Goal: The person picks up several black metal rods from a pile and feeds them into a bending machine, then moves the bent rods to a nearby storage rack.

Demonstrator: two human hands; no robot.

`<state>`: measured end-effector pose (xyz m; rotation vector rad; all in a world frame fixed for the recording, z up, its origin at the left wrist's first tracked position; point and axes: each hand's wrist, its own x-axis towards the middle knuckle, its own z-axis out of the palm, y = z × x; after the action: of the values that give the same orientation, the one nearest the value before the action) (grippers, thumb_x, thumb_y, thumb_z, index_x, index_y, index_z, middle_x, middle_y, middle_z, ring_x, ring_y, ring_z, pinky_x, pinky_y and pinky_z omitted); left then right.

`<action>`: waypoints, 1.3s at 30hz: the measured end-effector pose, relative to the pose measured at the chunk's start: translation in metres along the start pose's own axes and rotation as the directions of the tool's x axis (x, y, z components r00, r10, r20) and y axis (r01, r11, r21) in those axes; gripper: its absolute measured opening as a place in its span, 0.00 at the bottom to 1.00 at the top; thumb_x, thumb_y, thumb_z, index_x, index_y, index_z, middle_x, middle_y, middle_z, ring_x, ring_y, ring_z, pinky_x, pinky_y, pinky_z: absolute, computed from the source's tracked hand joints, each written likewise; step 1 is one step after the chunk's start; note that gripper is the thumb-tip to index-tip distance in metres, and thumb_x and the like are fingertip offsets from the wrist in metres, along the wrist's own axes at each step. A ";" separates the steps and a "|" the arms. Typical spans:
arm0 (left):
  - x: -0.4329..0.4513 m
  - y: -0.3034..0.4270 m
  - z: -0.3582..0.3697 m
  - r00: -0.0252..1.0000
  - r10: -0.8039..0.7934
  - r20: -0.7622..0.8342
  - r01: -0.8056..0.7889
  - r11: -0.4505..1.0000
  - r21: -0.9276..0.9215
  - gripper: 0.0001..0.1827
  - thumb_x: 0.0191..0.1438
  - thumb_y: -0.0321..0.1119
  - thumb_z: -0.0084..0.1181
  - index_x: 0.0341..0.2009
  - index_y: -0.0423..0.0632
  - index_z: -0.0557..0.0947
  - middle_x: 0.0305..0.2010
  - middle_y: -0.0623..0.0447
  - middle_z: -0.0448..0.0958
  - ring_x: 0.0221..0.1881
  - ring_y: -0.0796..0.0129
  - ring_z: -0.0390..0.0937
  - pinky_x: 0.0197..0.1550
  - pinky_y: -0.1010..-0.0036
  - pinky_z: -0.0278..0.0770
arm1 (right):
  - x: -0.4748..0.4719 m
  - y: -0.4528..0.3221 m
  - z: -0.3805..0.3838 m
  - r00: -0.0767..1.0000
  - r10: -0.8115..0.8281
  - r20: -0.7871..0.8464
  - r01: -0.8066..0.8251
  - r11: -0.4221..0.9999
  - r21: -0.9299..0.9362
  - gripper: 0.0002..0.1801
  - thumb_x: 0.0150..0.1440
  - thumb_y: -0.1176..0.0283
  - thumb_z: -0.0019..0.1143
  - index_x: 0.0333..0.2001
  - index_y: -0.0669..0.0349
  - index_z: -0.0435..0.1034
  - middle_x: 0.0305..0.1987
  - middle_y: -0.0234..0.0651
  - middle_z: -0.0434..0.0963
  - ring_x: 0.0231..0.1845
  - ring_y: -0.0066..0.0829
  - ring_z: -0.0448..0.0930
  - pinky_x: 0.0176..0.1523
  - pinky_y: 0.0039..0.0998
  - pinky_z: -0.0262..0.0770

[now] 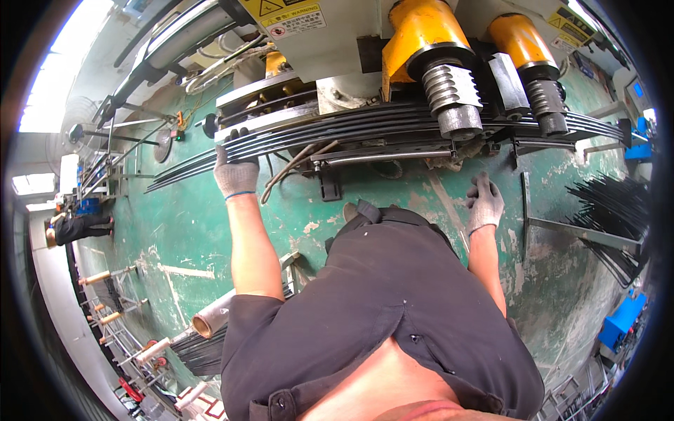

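Several long thin black rods point(295, 132) run side by side along the front of a machine. My left hand point(237, 171), in a grey-white glove with dark fingertips, is closed around the rods near their left ends. Those ends stick out past the hand over the floor. Farther right, the rods pass by two grooved metal dies point(452, 89) under orange housings point(429, 26). My right hand point(485, 202), gloved too, hangs over the green floor below the dies. Its fingers are partly curled and apart, with nothing between them.
A bar point(389, 157) runs along the machine's lower front, with a bent brown rod point(295, 171) nearby. On the right, a rack point(584, 231) bears many black rods. A film roll point(213, 316) lies by my left elbow. Another person point(84, 227) stands far left.
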<state>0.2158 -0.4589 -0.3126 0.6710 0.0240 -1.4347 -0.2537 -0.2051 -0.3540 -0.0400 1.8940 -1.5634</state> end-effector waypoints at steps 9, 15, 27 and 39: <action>-0.002 -0.060 -0.018 0.987 0.073 0.145 -0.105 0.968 0.226 0.19 0.70 0.43 0.52 0.53 0.38 0.80 0.52 0.42 0.82 0.57 0.52 0.78 0.68 0.55 0.73 | 0.016 -0.001 -0.024 0.995 0.086 0.042 -0.087 0.996 0.027 0.19 0.67 0.56 0.61 0.41 0.64 0.74 0.25 0.28 0.73 0.19 0.14 0.65 0.22 0.19 0.58; -0.063 -0.105 0.027 0.982 -0.159 0.103 0.117 0.936 0.332 0.24 0.69 0.45 0.56 0.57 0.36 0.78 0.56 0.40 0.80 0.56 0.50 0.81 0.64 0.56 0.79 | 0.028 0.004 -0.016 0.992 0.036 0.121 -0.025 0.995 -0.092 0.19 0.68 0.56 0.59 0.41 0.64 0.76 0.25 0.29 0.72 0.19 0.16 0.65 0.23 0.22 0.59; 0.012 0.082 -0.058 0.987 -0.009 0.160 0.021 0.997 -0.070 0.31 0.71 0.54 0.43 0.65 0.41 0.71 0.68 0.39 0.72 0.69 0.41 0.69 0.74 0.43 0.59 | 0.030 0.103 -0.044 1.000 0.001 0.015 0.003 0.968 -0.249 0.18 0.67 0.56 0.60 0.43 0.62 0.74 0.24 0.28 0.70 0.18 0.19 0.65 0.21 0.23 0.57; 0.104 0.321 -0.114 0.939 0.314 -0.140 -0.258 0.912 0.318 0.40 0.71 0.63 0.39 0.71 0.40 0.61 0.74 0.36 0.62 0.71 0.37 0.64 0.71 0.38 0.62 | -0.022 0.246 -0.123 0.982 0.055 -0.183 -0.179 0.601 -0.779 0.23 0.63 0.57 0.60 0.49 0.70 0.77 0.29 0.43 0.83 0.24 0.35 0.82 0.28 0.37 0.76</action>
<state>0.5683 -0.5072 -0.3166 1.0139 -0.1397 -1.0939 -0.2057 -0.0206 -0.5533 -0.1944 2.5114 -0.5166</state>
